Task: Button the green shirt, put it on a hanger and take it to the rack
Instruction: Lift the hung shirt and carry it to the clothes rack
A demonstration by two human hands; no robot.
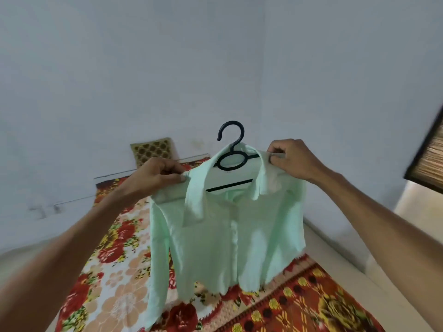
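The pale green shirt [223, 238] hangs buttoned down the front on a black hanger [231, 152], held up in the air over the bed. The hanger's hook sticks up above the collar, and its bar shows inside the neck opening. My left hand [155, 174] pinches the shirt's left shoulder by the collar. My right hand [291, 159] grips the right shoulder and collar edge. One sleeve dangles down on the left side. No rack is in view.
A bed with a red floral sheet [115, 259] lies below the shirt. A patterned pillow [153, 149] leans on the pale wall behind. A dark-framed panel [429, 156] juts in at the right edge, with pale floor [335, 259] beside the bed.
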